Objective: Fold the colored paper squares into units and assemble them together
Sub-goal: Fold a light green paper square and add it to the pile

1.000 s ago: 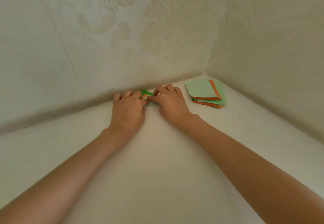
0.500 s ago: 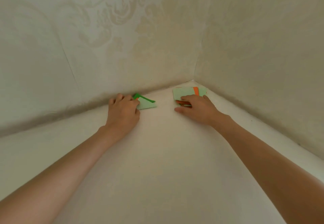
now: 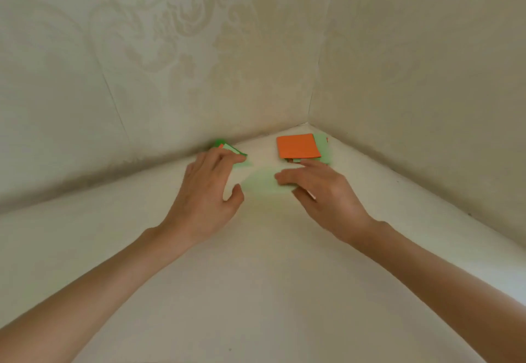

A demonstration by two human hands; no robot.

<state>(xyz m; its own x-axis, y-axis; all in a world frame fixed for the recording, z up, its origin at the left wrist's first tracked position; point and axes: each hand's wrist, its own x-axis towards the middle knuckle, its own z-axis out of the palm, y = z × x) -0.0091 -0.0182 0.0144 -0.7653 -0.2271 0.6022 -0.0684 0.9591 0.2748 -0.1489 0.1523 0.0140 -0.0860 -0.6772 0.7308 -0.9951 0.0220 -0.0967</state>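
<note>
A folded green and orange unit (image 3: 231, 150) lies by the back wall. The straight fingertips of my left hand (image 3: 206, 192) rest on its near edge, thumb spread apart below. A loose pale green sheet (image 3: 260, 183), blurred by motion, lies on the surface between my hands. The fingers of my right hand (image 3: 318, 192) lie flat on its right part. Behind that hand, in the corner, sits the stack of paper squares (image 3: 324, 152) with an orange square (image 3: 297, 149) on top.
The work surface (image 3: 256, 277) is a cream shelf closed in by a patterned wall (image 3: 199, 64) at the back and another wall (image 3: 427, 92) on the right, which meet at the corner behind the stack.
My right hand has slid a pale green sheet off the stack toward the middle, uncovering the orange square. My left hand has opened and spread beside the folded unit.
</note>
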